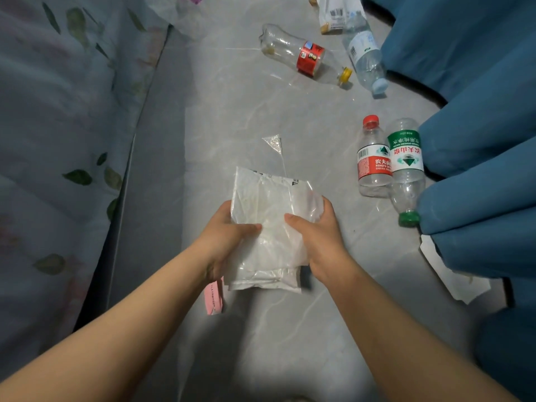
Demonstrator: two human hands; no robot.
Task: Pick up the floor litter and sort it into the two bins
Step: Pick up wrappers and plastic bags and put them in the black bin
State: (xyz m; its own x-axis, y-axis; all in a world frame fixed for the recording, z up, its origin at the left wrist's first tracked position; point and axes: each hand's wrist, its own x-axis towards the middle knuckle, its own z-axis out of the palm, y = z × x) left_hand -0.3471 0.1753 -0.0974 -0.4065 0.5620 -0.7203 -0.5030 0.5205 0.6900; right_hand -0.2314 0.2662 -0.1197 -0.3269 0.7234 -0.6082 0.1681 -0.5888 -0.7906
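Plastic bag (pixel 271 248), lengthwise away, gripped by left hand (pixel 227 236) and right hand (pixel 320 237).

The light is dim, cool and greyish. The floor (pixel 261 117) is brightest in a pale patch at the lower middle of the frame and darkens toward the corners. The plastic bag (pixel 269 227) shows mild white glare and drops a soft shadow just below it. Centre detail is sharp: the label on the red-capped bottle (pixel 374 166) is crisp. The bed cover (pixel 58 140) at left looks soft, and its edge bows with wide-angle distortion.
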